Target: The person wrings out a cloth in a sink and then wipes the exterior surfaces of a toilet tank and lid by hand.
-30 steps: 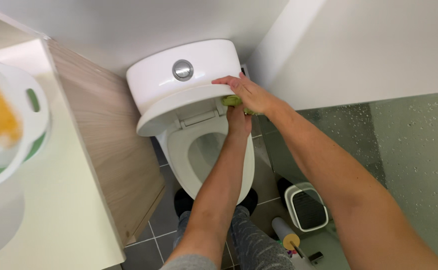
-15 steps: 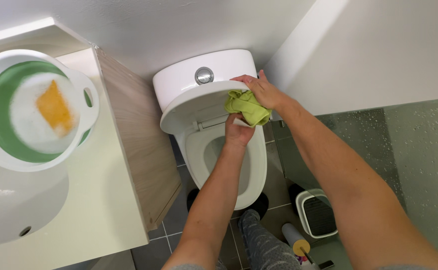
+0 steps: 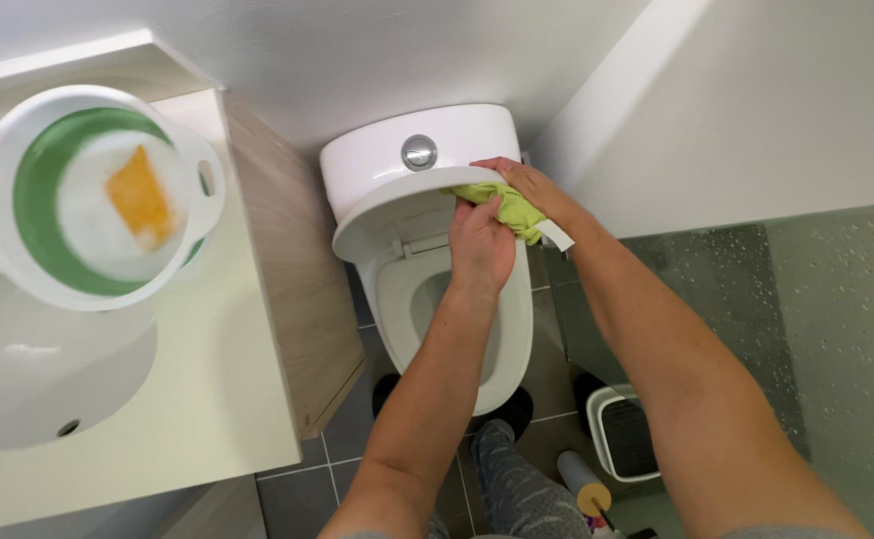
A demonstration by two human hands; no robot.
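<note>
Centre of frame: white toilet (image 3: 437,299), lid raised against the cistern (image 3: 397,165), round metal flush button (image 3: 418,152) on top. Bowl open; what is in it cannot be made out past the forearm.

Green cloth (image 3: 502,205) sits bunched at the lid's upper right edge, just right of centre, between the two hands. A white tag hangs off its right side.

Left hand (image 3: 482,245): fingers curled around the cloth's lower part, gripping it, back of hand toward the camera. Right hand (image 3: 517,180): lying over the top of the cloth, fingers bent and pressing it against the lid; palm hidden, so how tightly it grips cannot be told.

Upper left: white basin with green inside (image 3: 97,200) standing on the pale vanity counter (image 3: 217,399). It holds a white round base and an orange sponge-like piece (image 3: 139,197), blurred. Below it, a white sink (image 3: 47,379) with an overflow slot.

Lower right: small white bin (image 3: 626,434) with dark inside on the grey tile floor; contents not readable. Beside it a toilet brush handle (image 3: 582,489). Speckled glass panel (image 3: 836,339) at far right.
</note>
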